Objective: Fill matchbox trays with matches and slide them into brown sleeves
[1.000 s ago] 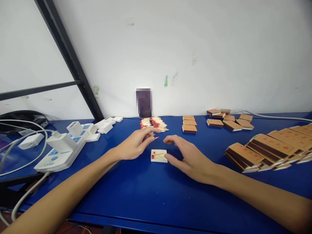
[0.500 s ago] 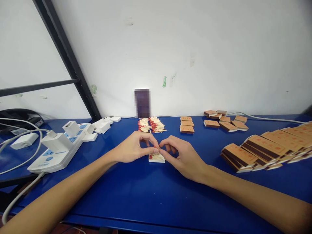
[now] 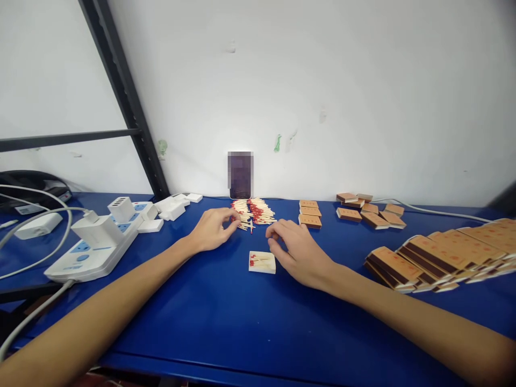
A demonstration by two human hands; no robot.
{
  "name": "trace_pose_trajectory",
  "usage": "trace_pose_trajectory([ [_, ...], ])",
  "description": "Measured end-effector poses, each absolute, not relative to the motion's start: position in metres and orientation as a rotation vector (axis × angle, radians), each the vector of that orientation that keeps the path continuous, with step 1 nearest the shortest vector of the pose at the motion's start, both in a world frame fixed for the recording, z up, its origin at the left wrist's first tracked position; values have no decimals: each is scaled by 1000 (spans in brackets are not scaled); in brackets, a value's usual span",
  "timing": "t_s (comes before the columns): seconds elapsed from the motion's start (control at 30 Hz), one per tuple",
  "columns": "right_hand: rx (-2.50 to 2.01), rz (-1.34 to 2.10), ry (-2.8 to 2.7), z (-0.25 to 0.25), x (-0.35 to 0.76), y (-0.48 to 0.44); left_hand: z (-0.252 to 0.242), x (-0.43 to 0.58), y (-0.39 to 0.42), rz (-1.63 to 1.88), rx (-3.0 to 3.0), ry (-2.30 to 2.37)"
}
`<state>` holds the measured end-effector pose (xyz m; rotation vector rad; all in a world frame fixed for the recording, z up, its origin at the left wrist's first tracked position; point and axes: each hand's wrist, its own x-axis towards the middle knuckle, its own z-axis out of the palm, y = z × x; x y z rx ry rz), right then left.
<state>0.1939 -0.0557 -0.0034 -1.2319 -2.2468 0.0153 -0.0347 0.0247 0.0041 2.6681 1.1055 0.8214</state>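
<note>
My left hand [image 3: 215, 229] is at the near left edge of a pile of red-tipped matches [image 3: 262, 211], thumb and forefinger apart; no match shows between them. My right hand [image 3: 299, 253] hovers just right of a small white matchbox tray [image 3: 267, 267], its fingers loosely bent and apart, nothing visible in them. Several matches lie inside the tray, their red heads toward its left end. One loose match [image 3: 251, 228] lies in front of the pile.
Behind my right hand stands a short row of closed matchboxes [image 3: 309, 221]. More matchboxes [image 3: 375, 220] lie scattered farther right, and a large overlapping stack [image 3: 439, 255] fills the right side. A power strip [image 3: 107, 247] with plugs and cables occupies the left. A dark pixelated panel [image 3: 241, 174] leans on the wall.
My hands have come apart from above the tray. The left moved back and left to the match pile; the right drew slightly right, uncovering the tray. The view has shifted slightly.
</note>
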Motion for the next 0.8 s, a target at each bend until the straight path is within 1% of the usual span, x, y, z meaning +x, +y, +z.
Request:
trace_pose_trajectory([
  [0.13, -1291, -124, -2409, 6, 196, -35, 10, -30, 18, 741, 2741, 1027],
  [0.27, -1452, -259, -2530, 18, 190, -19, 11, -25, 15, 645, 2815, 998],
  [0.47, -1457, -333, -2642, 24, 175, 2, 4, -3, 16, 693, 2697, 1428],
  [0.7, -1485, -327, -2676, 16, 172, 12, 1, 2, 11, 558, 2881, 1538],
  [0.8, -1479, -319, -2674, 14, 172, 13, 7, -5, 8, 557, 2884, 1585],
])
